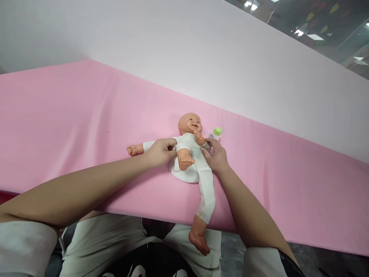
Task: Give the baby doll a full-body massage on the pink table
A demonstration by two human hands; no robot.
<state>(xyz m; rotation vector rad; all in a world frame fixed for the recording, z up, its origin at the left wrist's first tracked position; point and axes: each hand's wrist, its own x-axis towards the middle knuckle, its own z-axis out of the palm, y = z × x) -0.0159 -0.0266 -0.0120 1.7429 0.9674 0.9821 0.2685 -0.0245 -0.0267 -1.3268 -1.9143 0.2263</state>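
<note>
A baby doll (pixel 190 124) with a bare plastic head and a soft white cloth body lies on its back on the pink-covered table (pixel 250 181). One leg is folded up toward me and the other hangs over the table's front edge. Under its hips a rounded white piece, like a diaper (pixel 184 176), spreads out flat. My left hand (pixel 161 152) is closed at the doll's side, thumb and fingers pinching white cloth by the raised leg. On the opposite side my right hand (pixel 215 154) pinches at the doll's waist, close to its bent arm. What lies between the fingertips is partly hidden.
A small bottle (pixel 216 133) with a green cap lies just beyond my right hand. Behind the table rises a white wall (pixel 201 50), with a glass pane (pixel 311 30) at the upper right. My legs are under the table's front edge.
</note>
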